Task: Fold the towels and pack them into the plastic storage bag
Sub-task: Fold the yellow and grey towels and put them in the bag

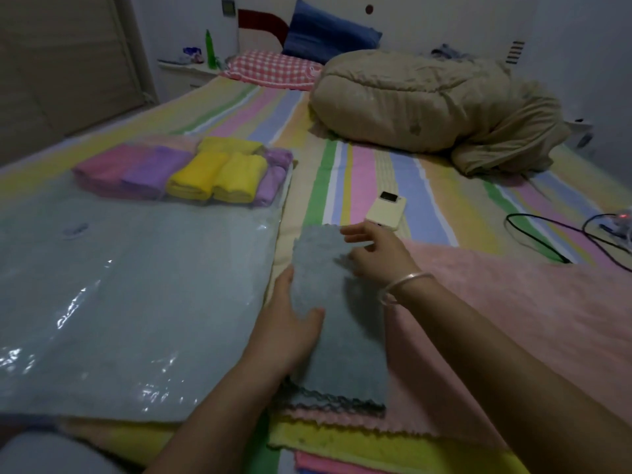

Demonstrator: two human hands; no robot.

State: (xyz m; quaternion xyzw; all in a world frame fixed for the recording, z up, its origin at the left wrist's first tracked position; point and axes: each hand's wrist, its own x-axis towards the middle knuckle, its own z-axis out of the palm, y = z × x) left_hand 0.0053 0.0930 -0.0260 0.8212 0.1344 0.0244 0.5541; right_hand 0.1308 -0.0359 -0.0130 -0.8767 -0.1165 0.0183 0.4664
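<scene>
Head: left hand [290, 325], right hand [374, 256] grip towel [345, 343].

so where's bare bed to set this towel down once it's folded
Striped sheet between the storage bag and the duvet is bare, up to the checked pillow. Crowded: phone past the grey towel, cables to the right.

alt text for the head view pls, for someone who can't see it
A person's left hand grips the left edge of a grey towel while the right hand pinches its far end, atop a stack of pink and yellow towels on a striped bed. Left of it lies a plastic storage bag with folded towels inside.
</scene>
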